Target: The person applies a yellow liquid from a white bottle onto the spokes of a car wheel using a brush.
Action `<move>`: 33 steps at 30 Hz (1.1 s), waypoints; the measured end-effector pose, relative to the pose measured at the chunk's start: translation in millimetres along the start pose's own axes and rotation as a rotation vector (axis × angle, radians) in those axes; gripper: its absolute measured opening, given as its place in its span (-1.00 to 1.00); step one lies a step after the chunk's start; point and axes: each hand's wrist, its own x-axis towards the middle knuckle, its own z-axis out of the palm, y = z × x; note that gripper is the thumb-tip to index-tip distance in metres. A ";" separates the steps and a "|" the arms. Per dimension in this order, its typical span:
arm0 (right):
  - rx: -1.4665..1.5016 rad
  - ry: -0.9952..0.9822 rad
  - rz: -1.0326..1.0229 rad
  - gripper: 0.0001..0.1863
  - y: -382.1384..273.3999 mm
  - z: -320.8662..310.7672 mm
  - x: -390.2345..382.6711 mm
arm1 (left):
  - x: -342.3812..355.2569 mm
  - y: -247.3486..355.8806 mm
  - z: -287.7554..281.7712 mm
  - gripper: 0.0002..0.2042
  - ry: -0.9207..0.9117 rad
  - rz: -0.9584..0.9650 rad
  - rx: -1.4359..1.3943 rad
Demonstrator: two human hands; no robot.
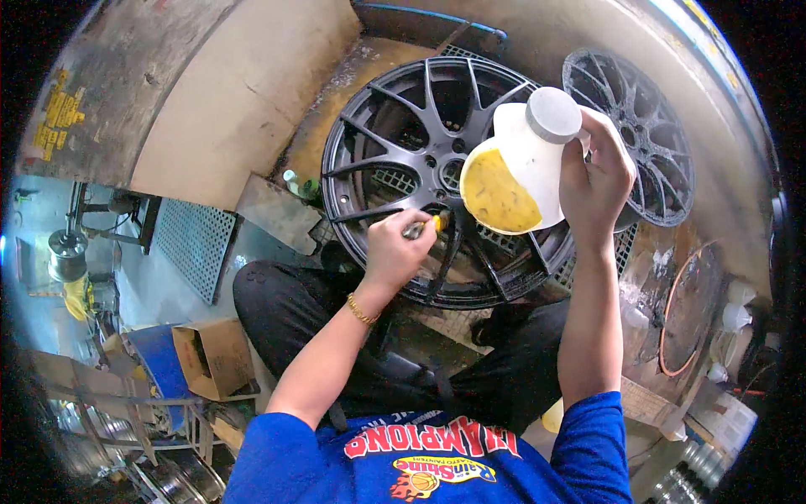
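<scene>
In front of me a dark grey multi-spoke car wheel rim (437, 160) lies face up. My left hand (395, 252) is closed around a short tool (438, 222) with a yellow part and a dark end, close to the lower spokes near the hub. Its exact kind is hard to make out. A white plastic jug (537, 176) with a grey cap is gripped by my right hand (598, 181), raised over the rim's right side. The jug's side toward me shows a yellow, dark-specked area, and its body hides some of the spokes.
Behind to the right, a second wheel rim (646, 134) leans against the basin wall. A small green-and-white bottle (300, 183) stands left of the first rim. Brown boards (243, 92) rise at the left. A cardboard box (214, 359) is at lower left, and an orange hose (672, 319) curves at right.
</scene>
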 end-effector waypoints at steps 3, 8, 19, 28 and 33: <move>-0.010 0.003 -0.010 -0.64 -0.2 -3.1 1.5 | -21.1 18.0 -26.7 -0.84 -0.104 -0.091 0.020; -0.012 0.017 -0.040 -0.66 -8.6 -3.6 4.5 | -45.3 30.9 -61.0 -0.87 -0.226 -0.149 0.089; -0.006 0.024 -0.106 -0.65 -14.9 -9.7 8.4 | -42.9 28.1 -97.8 -0.90 -0.381 0.162 0.316; 0.006 0.050 -0.115 -0.70 -12.4 -9.0 8.2 | -13.6 41.2 -114.7 -0.68 -0.649 0.341 0.333; 0.028 0.089 -0.136 -0.70 -11.1 -7.5 9.5 | 9.1 25.8 -112.2 -0.72 -0.749 0.336 0.377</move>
